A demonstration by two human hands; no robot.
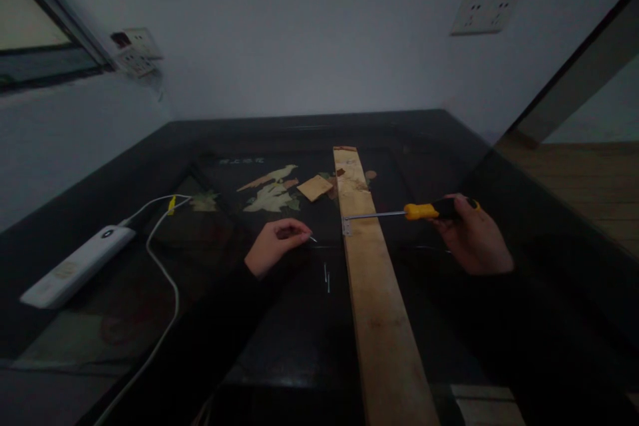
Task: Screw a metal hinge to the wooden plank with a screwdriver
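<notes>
A screwdriver [422, 212] with a yellow and black handle is gripped in my right hand [474, 234]. Its shaft reaches left across a long wooden board [384, 306], and the tip is by a small metal hinge or bracket [347, 226] at the board's left edge. My left hand [279, 243] is left of the board, thumb and fingertips pinched on a thin metal screw [313, 238]. Two more screws [327, 277] lie on the dark table just below that hand. Whether the tip touches the bracket I cannot tell.
The dark glossy table [294, 346] has bird and leaf pictures on it. A square wooden piece [315, 188] lies left of the board. At the left are a white power bank-like block [77, 266] and its cable [174, 293]. Behind stands a wall with sockets [483, 14].
</notes>
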